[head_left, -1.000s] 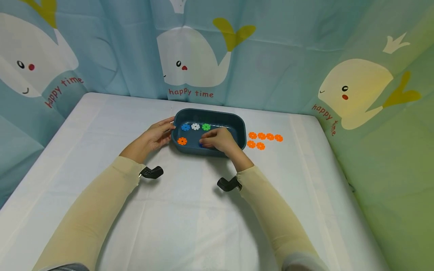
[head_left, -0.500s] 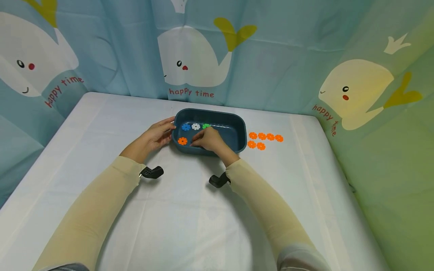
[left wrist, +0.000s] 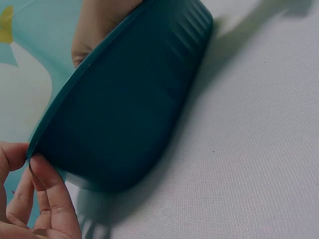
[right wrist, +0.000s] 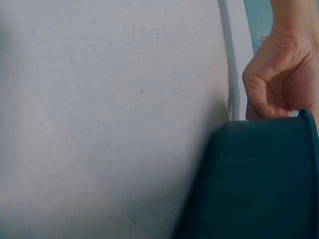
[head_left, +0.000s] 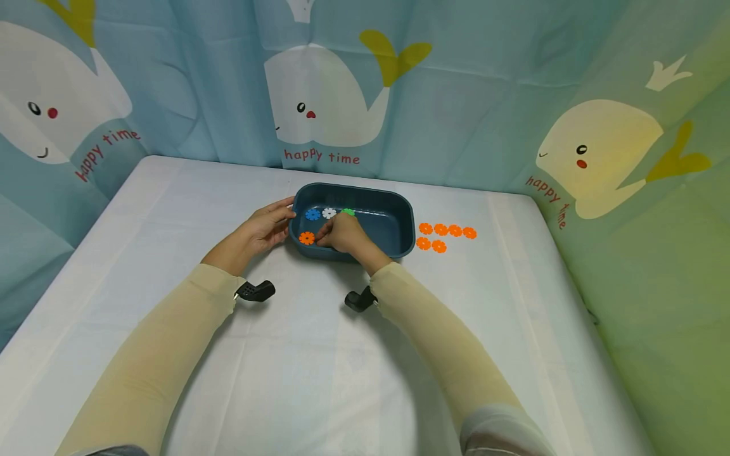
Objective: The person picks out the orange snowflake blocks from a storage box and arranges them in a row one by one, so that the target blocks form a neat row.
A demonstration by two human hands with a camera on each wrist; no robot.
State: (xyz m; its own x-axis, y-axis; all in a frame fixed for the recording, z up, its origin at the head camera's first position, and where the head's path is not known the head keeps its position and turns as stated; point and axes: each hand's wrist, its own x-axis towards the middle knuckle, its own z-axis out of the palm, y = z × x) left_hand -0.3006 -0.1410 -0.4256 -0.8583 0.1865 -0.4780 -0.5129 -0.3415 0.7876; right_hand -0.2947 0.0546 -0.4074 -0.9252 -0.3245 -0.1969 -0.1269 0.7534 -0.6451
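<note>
A dark teal plastic tub stands on the table; its left rim is pinched by my left hand between thumb and fingers, as the left wrist view also shows. My right hand reaches inside over the near wall, fingers curled and fingertips low by the floor. They pinch a blue notched disc, now hidden behind the hand. Just left of the fingertips lies an orange notched disc. Behind it sit a blue disc, a white disc and a green disc, the last partly covered.
Several orange notched discs lie in two rows on the white tablecloth, right of the tub. A whale-print curtain hangs behind and along the sides. A black wrist-camera mount juts from the right sleeve.
My right hand has slid left inside the tub, up beside the orange disc, and the blue disc at its fingertips has gone out of sight. The left hand has stayed on the rim.
</note>
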